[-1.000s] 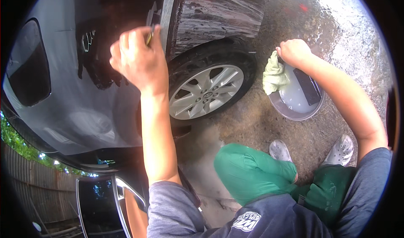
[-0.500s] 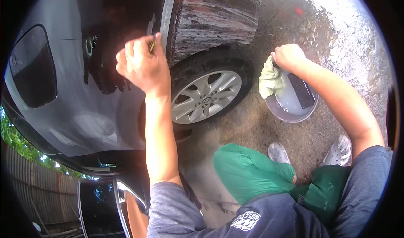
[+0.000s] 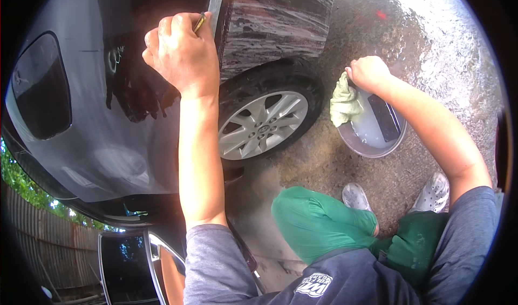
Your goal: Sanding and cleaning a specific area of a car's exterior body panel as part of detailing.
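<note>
My left hand (image 3: 181, 51) is closed over the dark, wet car panel (image 3: 132, 73), above the wheel. Between its thumb and fingers it pinches a small thin yellow-and-dark piece (image 3: 200, 22); most of that is hidden, so its kind is unclear. Held by my right hand (image 3: 369, 72), a wet, pale green cloth (image 3: 344, 102) hangs bunched at the left rim of a round bucket (image 3: 372, 153). Cloudy water fills the bucket, and a dark flat rectangular piece (image 3: 386, 116) lies in it.
The wheel (image 3: 264, 127) stands just right of my left forearm, below a panel streaked with whitish residue (image 3: 275, 24). My shoes (image 3: 356, 197) rest on wet concrete (image 3: 318, 154). Another vehicle (image 3: 127, 262) and a corrugated fence (image 3: 48, 245) are at lower left.
My left hand has moved a little farther up along the car panel, still pinching the thin piece. My right hand has barely moved; the cloth hangs slightly narrower.
</note>
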### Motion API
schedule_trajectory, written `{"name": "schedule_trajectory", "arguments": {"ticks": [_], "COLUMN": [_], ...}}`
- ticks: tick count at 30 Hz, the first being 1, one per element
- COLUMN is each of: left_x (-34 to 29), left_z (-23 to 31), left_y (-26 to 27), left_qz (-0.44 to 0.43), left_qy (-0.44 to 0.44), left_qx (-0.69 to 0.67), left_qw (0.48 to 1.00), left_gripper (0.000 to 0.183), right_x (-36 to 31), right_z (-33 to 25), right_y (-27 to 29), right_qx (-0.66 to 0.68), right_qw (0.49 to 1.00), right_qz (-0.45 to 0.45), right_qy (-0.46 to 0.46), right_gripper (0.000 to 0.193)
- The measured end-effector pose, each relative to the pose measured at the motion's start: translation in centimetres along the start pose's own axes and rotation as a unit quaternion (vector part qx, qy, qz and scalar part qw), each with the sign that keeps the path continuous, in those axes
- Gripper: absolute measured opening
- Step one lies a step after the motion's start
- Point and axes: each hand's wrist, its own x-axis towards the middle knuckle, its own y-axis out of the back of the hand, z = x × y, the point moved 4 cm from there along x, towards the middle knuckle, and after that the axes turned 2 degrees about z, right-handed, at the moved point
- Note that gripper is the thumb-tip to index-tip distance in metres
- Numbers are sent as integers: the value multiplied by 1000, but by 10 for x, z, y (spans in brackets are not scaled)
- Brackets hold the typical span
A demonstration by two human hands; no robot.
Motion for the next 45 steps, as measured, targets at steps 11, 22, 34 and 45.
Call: {"name": "schedule_trajectory", "arguments": {"ticks": [11, 22, 34, 45], "left_x": [18, 44, 58, 82], "left_z": [12, 19, 26, 35], "left_y": [-11, -19, -22, -32], "left_qz": [25, 35, 30, 50], "left_qy": [16, -15, -31, -57], "left_qx": [2, 7, 5, 16], "left_qw": [1000, 999, 999, 997], "left_gripper": [19, 21, 21, 20], "right_x": [0, 0, -1, 0], "right_z": [1, 1, 2, 1], "right_y": [0, 3, 2, 1], "right_qx": [16, 20, 24, 20], "right_qw": [1000, 1000, 1000, 1000], "right_qz": [-8, 4, -6, -16], "right_qy": [-7, -2, -6, 0], "right_gripper": [46, 45, 44, 45]}}
